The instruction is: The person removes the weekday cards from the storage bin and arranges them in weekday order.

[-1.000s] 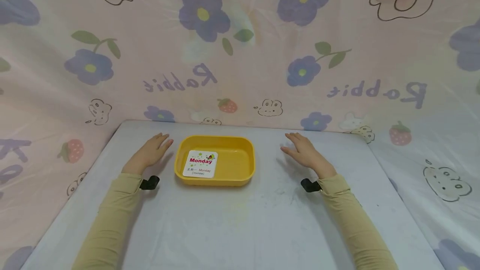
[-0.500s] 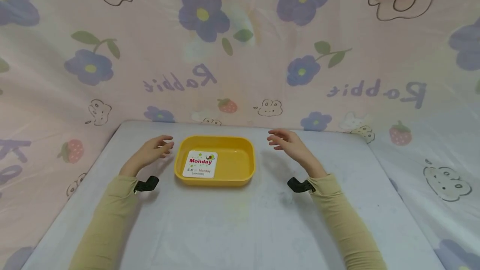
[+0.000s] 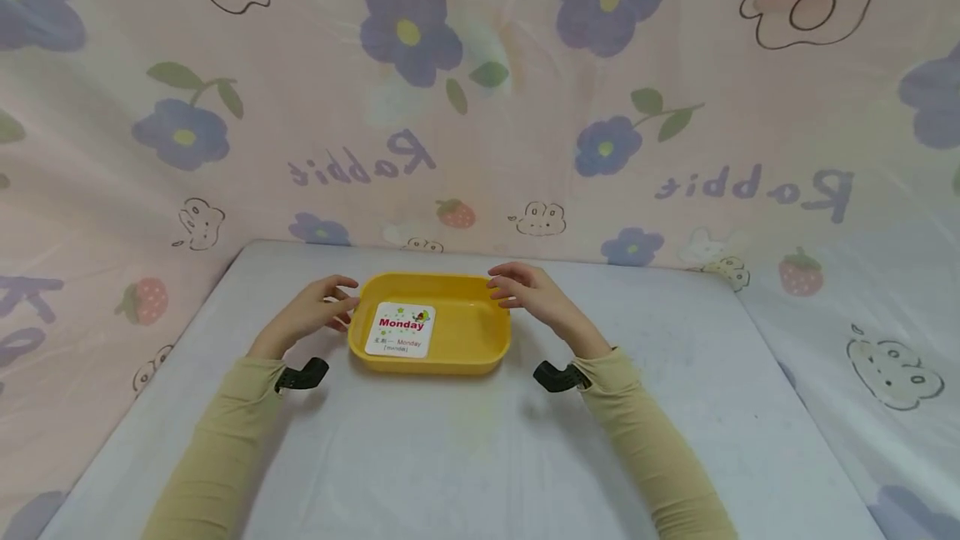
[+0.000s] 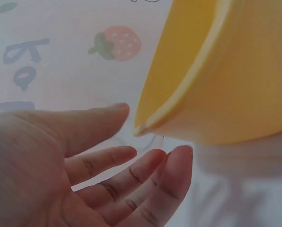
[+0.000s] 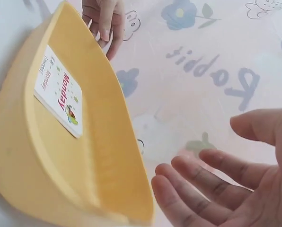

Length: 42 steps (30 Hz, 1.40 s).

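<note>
A shallow yellow tray sits on the white table, and a white card printed "Monday" lies in its left part. At the tray's left end is my left hand, fingers loosely bent. The left wrist view puts its thumb and fingers either side of the corner of the tray's rim, with a gap around it; contact cannot be made out. My right hand reaches over the right end, fingertips overlapping the rim in the head view. The right wrist view has those relaxed fingers just beside the tray wall, holding nothing.
A pale curtain with flowers, rabbits and strawberries hangs behind and beside the white table. A black camera mount sits at the left wrist and another at the right wrist.
My right hand has moved left, from well away from the tray to its right rim. My left hand has shifted slightly right, to the left rim. The tray and card stay in place.
</note>
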Each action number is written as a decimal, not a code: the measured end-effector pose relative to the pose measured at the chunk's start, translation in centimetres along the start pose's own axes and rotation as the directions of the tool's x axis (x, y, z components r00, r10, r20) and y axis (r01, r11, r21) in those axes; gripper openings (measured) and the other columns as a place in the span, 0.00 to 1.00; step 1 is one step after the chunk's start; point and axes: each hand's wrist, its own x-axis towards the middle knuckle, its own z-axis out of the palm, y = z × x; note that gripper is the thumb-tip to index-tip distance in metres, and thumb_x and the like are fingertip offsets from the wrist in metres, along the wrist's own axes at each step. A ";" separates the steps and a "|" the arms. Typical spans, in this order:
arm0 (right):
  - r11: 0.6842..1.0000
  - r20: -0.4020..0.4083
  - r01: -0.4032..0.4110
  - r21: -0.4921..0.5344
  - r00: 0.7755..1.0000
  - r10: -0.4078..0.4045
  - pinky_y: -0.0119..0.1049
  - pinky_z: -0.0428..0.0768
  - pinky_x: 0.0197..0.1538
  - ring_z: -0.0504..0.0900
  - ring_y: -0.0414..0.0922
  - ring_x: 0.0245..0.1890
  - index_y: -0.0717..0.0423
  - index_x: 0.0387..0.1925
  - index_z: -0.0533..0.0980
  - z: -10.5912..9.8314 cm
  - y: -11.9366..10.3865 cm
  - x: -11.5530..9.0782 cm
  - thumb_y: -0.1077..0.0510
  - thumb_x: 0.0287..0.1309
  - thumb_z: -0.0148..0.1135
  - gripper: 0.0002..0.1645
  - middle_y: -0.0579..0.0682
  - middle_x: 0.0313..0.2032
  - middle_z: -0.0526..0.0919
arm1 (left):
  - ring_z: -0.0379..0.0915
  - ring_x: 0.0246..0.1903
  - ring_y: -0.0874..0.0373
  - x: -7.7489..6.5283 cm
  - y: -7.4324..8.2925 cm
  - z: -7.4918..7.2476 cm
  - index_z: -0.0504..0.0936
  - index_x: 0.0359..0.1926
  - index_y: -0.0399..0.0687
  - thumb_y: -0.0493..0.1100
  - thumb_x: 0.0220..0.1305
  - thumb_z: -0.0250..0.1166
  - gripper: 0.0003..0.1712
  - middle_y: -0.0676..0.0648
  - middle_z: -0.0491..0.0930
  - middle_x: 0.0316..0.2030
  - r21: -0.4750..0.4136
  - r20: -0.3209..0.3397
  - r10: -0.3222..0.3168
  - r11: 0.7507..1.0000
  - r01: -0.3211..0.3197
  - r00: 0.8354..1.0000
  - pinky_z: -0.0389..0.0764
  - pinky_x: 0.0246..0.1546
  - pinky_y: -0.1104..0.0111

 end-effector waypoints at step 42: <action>0.887 0.139 -0.434 0.159 0.899 0.415 0.48 0.74 0.56 0.74 0.58 0.54 0.66 0.60 0.68 6.9 1.3 7.5 0.49 0.67 0.54 0.29 0.65 0.56 0.72 | 0.76 0.29 0.50 1.1 0.5 0.4 0.63 0.61 0.33 0.37 0.67 0.59 0.25 0.35 0.72 0.41 0.003 0.024 -0.119 0.993 0.119 0.993 0.83 0.32 0.62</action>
